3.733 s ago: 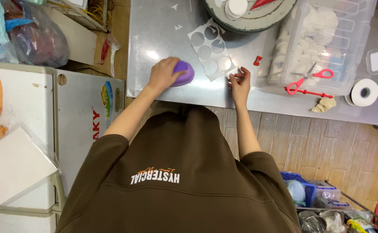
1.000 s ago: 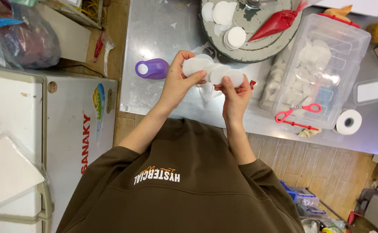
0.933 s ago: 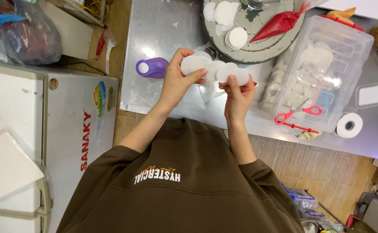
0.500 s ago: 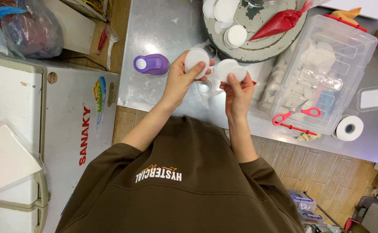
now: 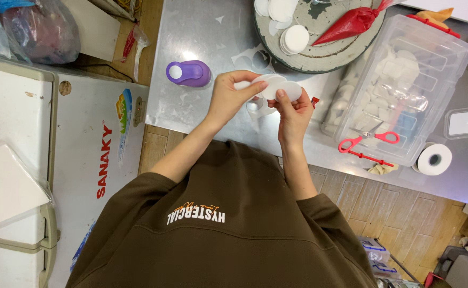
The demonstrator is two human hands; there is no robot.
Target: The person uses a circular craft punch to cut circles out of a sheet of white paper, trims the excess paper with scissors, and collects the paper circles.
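Purple punch [image 5: 188,73] is parked on the steel counter [image 5: 202,32], left of both hands. White paper discs [image 5: 274,88] are held above the counter edge: left hand [image 5: 228,98] fingers pinched on their left side, right hand [image 5: 294,111] fingers clamped from below. Clear bin [image 5: 405,85] with red scissors [image 5: 366,144] sits at the right.

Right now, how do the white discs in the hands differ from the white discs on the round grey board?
The discs in the hands are held fanned above the metal table, pinched between the left hand and right hand. The discs on the board lie flat, stacked, untouched. Both look white and round.
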